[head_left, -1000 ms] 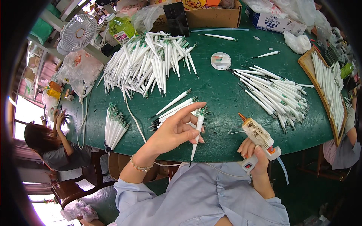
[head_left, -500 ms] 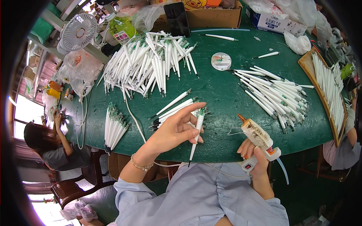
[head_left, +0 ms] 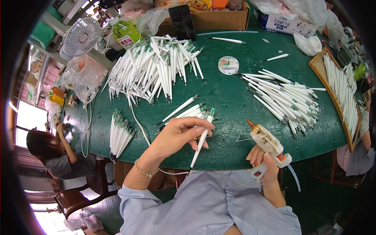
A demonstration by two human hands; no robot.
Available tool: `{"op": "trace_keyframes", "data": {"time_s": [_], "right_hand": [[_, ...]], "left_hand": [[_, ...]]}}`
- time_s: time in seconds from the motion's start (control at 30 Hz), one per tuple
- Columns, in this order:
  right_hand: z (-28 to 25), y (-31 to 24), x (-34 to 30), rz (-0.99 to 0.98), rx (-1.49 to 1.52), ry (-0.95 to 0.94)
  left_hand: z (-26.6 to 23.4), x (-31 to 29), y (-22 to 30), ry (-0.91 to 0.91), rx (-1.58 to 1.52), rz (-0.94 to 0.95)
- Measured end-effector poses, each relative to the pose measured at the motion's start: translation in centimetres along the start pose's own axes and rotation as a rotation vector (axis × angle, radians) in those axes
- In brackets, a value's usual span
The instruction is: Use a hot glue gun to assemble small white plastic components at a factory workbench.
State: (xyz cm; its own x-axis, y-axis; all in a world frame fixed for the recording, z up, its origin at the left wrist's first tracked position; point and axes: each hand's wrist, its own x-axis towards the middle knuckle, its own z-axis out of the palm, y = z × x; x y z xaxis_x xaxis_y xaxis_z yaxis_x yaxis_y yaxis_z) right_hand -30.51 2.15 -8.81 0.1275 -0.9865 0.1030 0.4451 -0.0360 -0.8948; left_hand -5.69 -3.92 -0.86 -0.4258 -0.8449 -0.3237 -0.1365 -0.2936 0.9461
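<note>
My left hand point(head_left: 169, 138) pinches a white pen-shaped tube point(head_left: 200, 145) between thumb and fingers. The tube tilts, its green circuit-board end up and its thin dark tip down towards my lap. In my right hand point(head_left: 269, 169) is a hot glue gun point(head_left: 268, 140) with a worn, pale body and orange-brown nozzle pointing up and left. A fine glue strand hangs beside the nozzle, and a translucent glue stick point(head_left: 293, 177) sticks out of its back. Behind my left hand lies a small group of similar tubes point(head_left: 181, 107), partly hidden.
A large heap of white tubes point(head_left: 156, 66) covers the back left; smaller bundles lie left point(head_left: 120, 135) and right point(head_left: 282, 98). A wooden tray point(head_left: 332, 102) of tubes stands far right. A round white dish point(head_left: 228, 65), a phone point(head_left: 182, 22) and a fan point(head_left: 82, 37) are further back. Someone sits at left.
My left hand has tipped the tube, so its dark tip now points further left and nearer my lap. The raised index finger has curled down. My right hand with the glue gun stays put.
</note>
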Motion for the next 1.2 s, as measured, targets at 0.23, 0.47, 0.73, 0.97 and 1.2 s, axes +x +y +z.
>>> {"op": "trace_keyframes", "data": {"time_s": [0.23,0.47,0.73,0.97,1.2], "right_hand": [[-0.1,-0.2,-0.1,-0.095,0.000,0.071],[-1.5,0.1,0.4,-0.148,0.001,0.105],[-1.2,-0.1,0.4,-0.188,-0.037,0.077],[-1.4,-0.2,0.3,-0.140,-0.040,0.105],[-1.3,-0.2,0.3,-0.141,-0.041,0.114]], "left_hand": [[-0.7,0.7,1.0,-0.027,-0.145,0.194],[-1.6,6.6,4.2,0.127,0.012,0.322],[-3.5,18.1,4.0,0.359,0.621,0.569],[-1.7,20.3,3.4,0.338,0.561,0.505],[-1.2,19.6,4.3,0.371,0.680,0.501]]}}
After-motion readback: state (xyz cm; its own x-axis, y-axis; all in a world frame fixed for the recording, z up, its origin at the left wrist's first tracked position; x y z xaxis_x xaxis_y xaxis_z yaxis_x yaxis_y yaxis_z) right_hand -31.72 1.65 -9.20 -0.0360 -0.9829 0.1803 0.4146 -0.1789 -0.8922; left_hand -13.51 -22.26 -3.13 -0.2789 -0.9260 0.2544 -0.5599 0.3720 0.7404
